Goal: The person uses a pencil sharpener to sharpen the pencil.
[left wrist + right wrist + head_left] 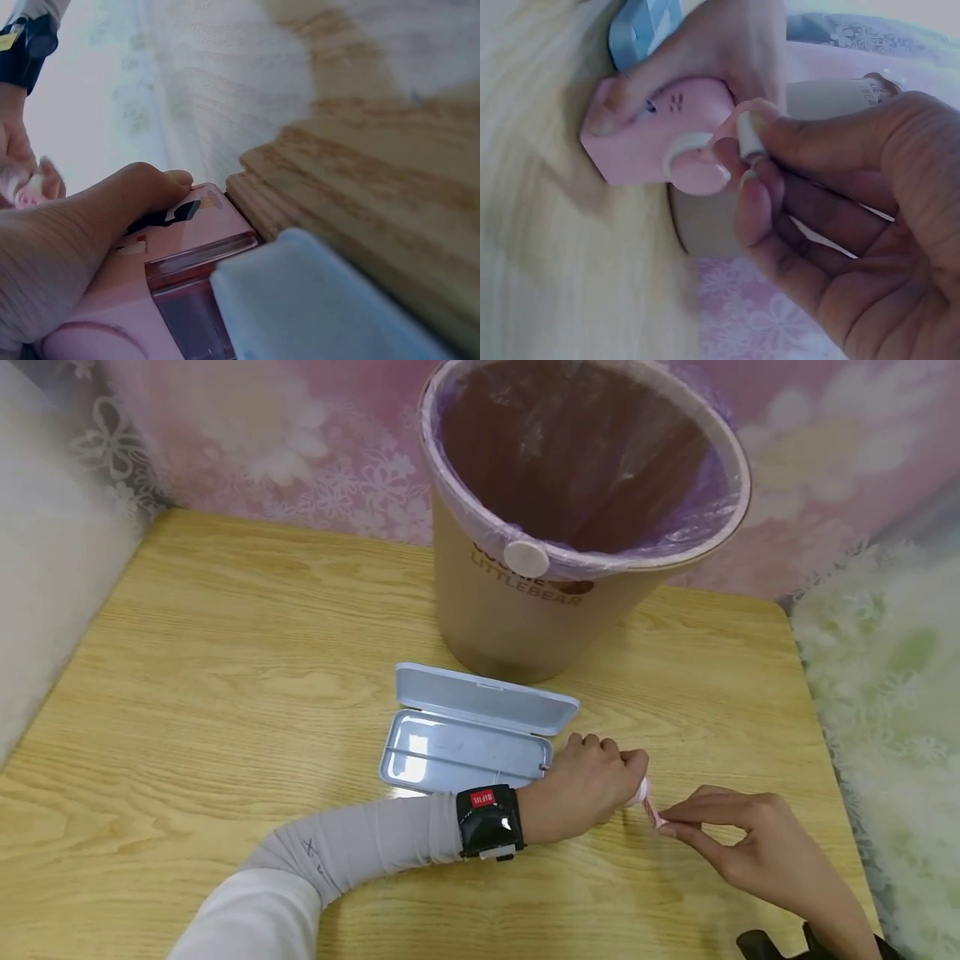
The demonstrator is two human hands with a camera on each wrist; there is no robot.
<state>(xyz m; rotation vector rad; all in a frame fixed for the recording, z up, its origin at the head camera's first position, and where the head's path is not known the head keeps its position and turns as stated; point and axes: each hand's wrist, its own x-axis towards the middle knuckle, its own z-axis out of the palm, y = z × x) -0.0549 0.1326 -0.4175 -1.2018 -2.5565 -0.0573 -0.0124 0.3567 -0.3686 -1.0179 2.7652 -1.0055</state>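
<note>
A pink crank pencil sharpener (630, 161) stands on the table, mostly hidden under my left hand (588, 781) in the head view. That hand grips its body, the thumb lying along one side. A dark see-through shavings drawer (187, 319) shows on the sharpener in the left wrist view. On the right, my right hand (757, 843) pinches the white crank knob (748, 135) between thumb and fingertips. A pink crank arm (652, 814) links the knob to the sharpener. Just left of the left hand lies an open light-blue pencil case (450, 758), its lid (487, 697) raised.
Behind the pencil case stands a tall beige waste bin (487, 618) lined with a purple bag (697, 518). The wooden table (247, 635) meets a pink flowered cloth (300, 443) at the back. A pale floral cloth (892, 693) hangs along the right edge.
</note>
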